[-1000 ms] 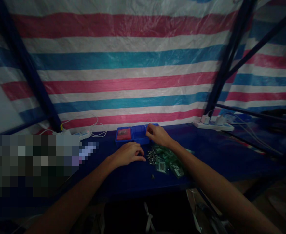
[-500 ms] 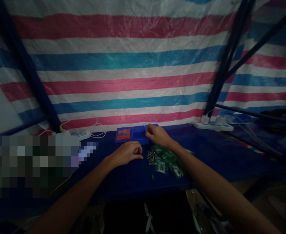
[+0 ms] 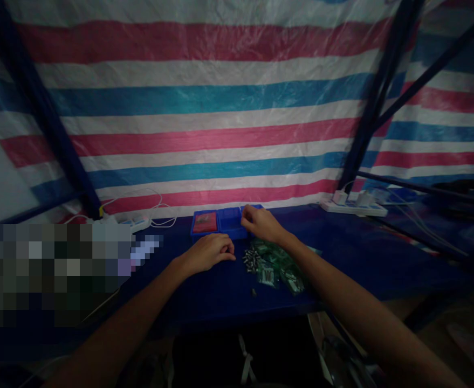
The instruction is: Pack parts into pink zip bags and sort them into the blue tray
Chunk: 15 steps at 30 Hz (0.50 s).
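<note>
My left hand (image 3: 209, 253) rests on the blue table, its fingers curled in and the thumb close below. What it holds, if anything, is hidden. Just past it stands a blue plastic bin set (image 3: 237, 233), with a red piece (image 3: 205, 222) in its left compartment. Over the right part of the bins is my right hand (image 3: 261, 223), fingertips drawn together; nothing can be made out between them. A small heap of metal screws (image 3: 251, 261) lies between my hands. Beside it, partly under my right forearm, are several green-tinted clear bags (image 3: 268, 275) of small parts.
One small loose piece (image 3: 253, 292) lies near the table's front edge. Power strips with cables stand at the back left (image 3: 139, 223) and back right (image 3: 352, 207). Blue frame posts rise on both sides before a striped tarp (image 3: 220, 102). The left side is pixelated.
The small dark thing seen at my left fingers no longer shows, and those fingers have shifted slightly. My right hand has stayed over the bins.
</note>
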Motion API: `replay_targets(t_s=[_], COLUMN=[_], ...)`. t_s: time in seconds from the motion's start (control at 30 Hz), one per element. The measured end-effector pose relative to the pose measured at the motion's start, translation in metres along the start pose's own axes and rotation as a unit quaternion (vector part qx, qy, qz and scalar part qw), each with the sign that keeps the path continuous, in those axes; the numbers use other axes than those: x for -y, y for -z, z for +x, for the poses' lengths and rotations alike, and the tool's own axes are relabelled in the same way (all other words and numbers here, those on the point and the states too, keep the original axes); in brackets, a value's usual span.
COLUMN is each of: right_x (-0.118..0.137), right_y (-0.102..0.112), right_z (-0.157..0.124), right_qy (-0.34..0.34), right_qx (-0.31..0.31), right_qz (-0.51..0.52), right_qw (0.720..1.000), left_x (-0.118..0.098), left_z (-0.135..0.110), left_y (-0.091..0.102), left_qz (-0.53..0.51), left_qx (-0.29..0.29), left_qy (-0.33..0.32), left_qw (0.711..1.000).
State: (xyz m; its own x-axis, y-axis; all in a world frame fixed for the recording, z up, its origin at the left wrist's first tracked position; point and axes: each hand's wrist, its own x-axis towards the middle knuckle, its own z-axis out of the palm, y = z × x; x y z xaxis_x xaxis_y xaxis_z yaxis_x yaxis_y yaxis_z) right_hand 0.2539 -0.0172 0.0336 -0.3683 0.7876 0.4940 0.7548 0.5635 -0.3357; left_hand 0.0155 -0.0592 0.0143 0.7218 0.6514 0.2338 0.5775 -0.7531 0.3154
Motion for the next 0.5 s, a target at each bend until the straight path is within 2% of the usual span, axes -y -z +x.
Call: replay_targets(t_s=[0.5], right_x=[0.0001], right_y=[0.0010], right_z=[-0.0002], right_qy=[-0.004], right_qx=[0.002], right_qz=[0.013], right_qw=[1.000], left_x=[-0.0068], left_z=[-0.0040], left_y=[-0.0016], left_qz=[0.036], left_qx=[-0.003], left_qy=[0.014], left_qw=[0.999])
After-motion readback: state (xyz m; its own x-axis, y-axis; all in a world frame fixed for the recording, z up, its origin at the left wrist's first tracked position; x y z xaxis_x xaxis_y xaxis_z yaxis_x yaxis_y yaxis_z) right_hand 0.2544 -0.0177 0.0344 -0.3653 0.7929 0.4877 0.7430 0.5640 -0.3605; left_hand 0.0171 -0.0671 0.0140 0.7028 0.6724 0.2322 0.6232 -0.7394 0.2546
